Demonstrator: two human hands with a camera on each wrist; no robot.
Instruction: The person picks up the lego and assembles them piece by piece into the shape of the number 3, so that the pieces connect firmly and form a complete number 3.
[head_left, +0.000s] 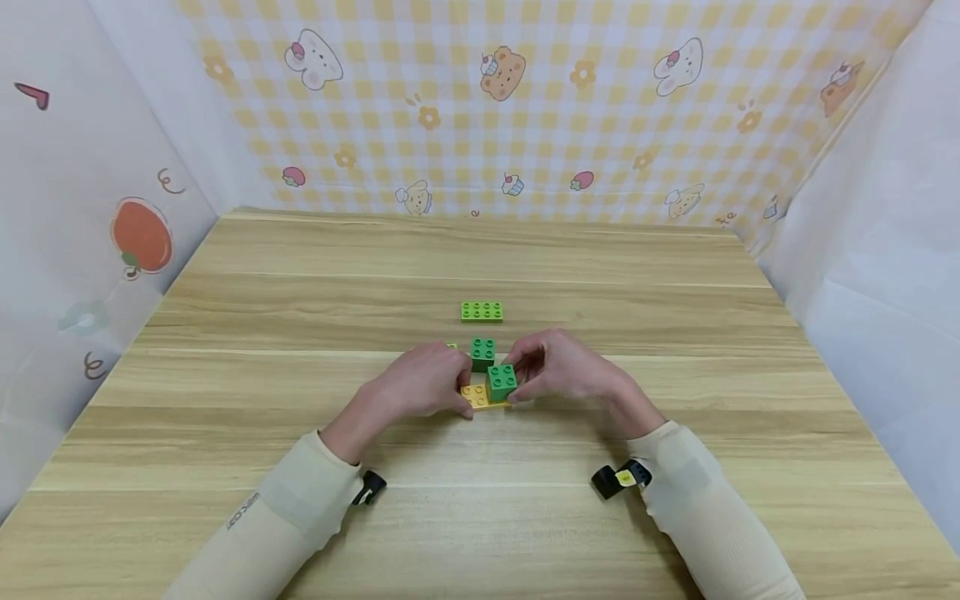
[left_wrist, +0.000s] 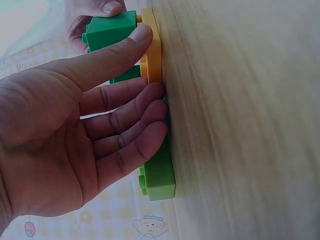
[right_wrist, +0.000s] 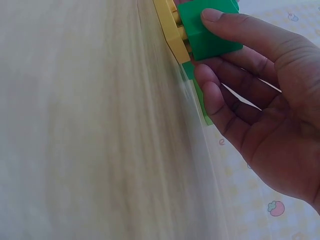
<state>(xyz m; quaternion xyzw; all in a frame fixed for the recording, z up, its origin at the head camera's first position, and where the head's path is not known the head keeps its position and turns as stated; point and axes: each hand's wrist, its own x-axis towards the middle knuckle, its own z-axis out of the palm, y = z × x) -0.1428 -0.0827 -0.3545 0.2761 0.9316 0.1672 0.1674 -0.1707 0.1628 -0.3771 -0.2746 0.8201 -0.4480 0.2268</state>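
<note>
My left hand [head_left: 420, 379] pinches the left end of a flat yellow toy brick [head_left: 474, 397], thumb at its near side. In my right hand [head_left: 572, 372] a square green brick [head_left: 502, 388] is held between thumb and fingers over the right part of the yellow one. Yellow studs [right_wrist: 183, 33] show between the two in the right wrist view, so they do not look pressed flush there. Just behind stands a second dark green brick [head_left: 482, 360]. Left-hand fingers partly hide a light green brick [left_wrist: 161, 176] in the left wrist view.
Farther back on the wooden table [head_left: 480, 517] lies a flat lime-green brick [head_left: 482, 312] with two rows of studs. A yellow checked cloth [head_left: 465, 108] hangs behind the table, and white sheets border both sides. Black wrist devices [head_left: 621, 478] sit by the cuffs.
</note>
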